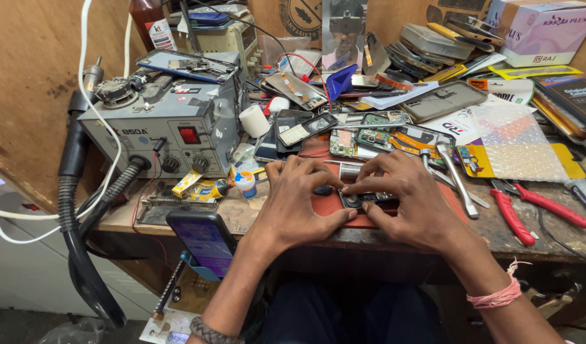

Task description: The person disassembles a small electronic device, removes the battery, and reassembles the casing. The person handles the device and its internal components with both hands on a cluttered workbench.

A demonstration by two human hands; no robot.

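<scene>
A cluttered wooden bench (541, 232) fills the room in front of me. At ten o'clock on it sits a grey hot-air rework station (162, 127) with a red switch, its black ribbed hose (73, 223) hanging off the near left edge. Toward twelve and one o'clock lie heaps of opened phones and circuit boards (363, 134). At the centre is a red work mat (334, 204), and both hands rest on it. The left hand (302, 200) lies with its fingers curled, the thumb stretched right to touch a small black phone part (368, 199). The right hand (411, 204) bends its fingers narrowly down on that same part, pinching it against the mat. Red-handled pliers (528, 210) lie at three o'clock, a blue phone (204, 239) at seven, a small glue bottle (245, 185) at nine.
</scene>
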